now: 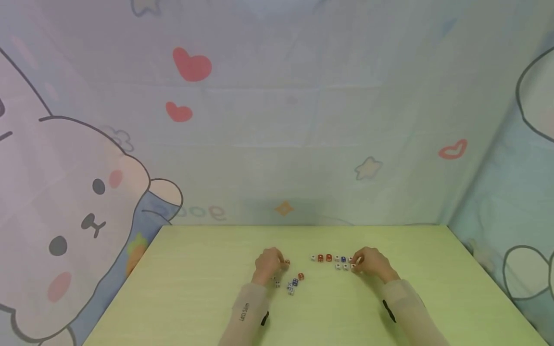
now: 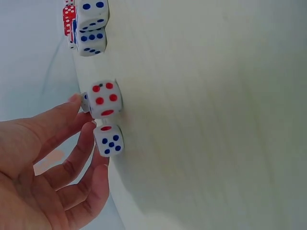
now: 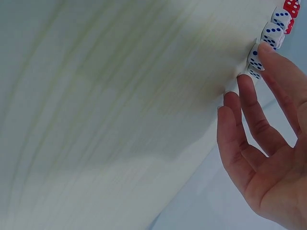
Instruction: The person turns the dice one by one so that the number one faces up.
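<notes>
My left hand (image 1: 269, 264) is at the middle of the table. In the left wrist view its thumb and fingers close around a small white die (image 2: 85, 102), partly hidden behind a white die with red pips (image 2: 105, 99). Another white die (image 2: 110, 141) lies beside that one, close to the fingers. On the right, my right hand (image 1: 371, 263) reaches the end of two short rows of dice. Its thumb and index finger pinch a white die (image 3: 255, 57) there. Further along the row are another white die (image 3: 272, 35) and a red die (image 3: 291, 8).
The back row holds red dice (image 1: 329, 258), a blue die (image 1: 343, 259) and white ones; a shorter row with a white die (image 1: 338, 266) lies in front. Loose between the hands are a red die (image 1: 301, 276), a blue die (image 1: 295, 282) and white dice (image 1: 291, 291).
</notes>
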`<action>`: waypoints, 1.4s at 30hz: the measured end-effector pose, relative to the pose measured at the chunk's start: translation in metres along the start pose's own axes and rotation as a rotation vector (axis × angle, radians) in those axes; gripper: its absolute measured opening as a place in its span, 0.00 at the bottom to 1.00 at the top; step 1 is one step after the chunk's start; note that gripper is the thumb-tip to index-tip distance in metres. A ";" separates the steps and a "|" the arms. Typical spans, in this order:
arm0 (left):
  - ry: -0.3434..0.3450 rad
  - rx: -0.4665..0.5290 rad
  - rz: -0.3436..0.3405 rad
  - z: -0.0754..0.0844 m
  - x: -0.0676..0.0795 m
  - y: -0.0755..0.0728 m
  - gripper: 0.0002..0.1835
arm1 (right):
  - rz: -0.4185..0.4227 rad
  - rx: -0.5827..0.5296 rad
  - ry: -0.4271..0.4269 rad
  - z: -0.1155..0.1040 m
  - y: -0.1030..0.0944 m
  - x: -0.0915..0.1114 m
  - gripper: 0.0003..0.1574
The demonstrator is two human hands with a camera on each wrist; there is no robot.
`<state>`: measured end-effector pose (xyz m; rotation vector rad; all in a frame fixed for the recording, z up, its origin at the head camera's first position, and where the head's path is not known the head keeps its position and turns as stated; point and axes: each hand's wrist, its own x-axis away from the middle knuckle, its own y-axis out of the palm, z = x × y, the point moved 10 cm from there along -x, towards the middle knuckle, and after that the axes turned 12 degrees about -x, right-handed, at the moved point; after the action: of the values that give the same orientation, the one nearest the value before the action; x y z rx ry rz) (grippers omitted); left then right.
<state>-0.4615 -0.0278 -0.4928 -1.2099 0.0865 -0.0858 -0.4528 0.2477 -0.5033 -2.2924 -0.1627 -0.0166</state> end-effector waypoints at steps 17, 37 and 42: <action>0.036 -0.018 0.041 -0.004 0.005 -0.010 0.07 | -0.003 0.012 -0.003 0.001 -0.003 0.003 0.08; 0.153 -0.031 0.057 0.004 -0.003 -0.003 0.02 | 0.001 0.003 -0.015 0.003 0.000 0.000 0.07; 0.132 -0.032 0.030 0.002 -0.003 0.000 0.05 | 0.003 0.004 -0.021 0.003 0.002 0.000 0.07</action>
<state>-0.4647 -0.0257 -0.4921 -1.2341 0.2224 -0.1388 -0.4532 0.2491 -0.5067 -2.2895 -0.1696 0.0089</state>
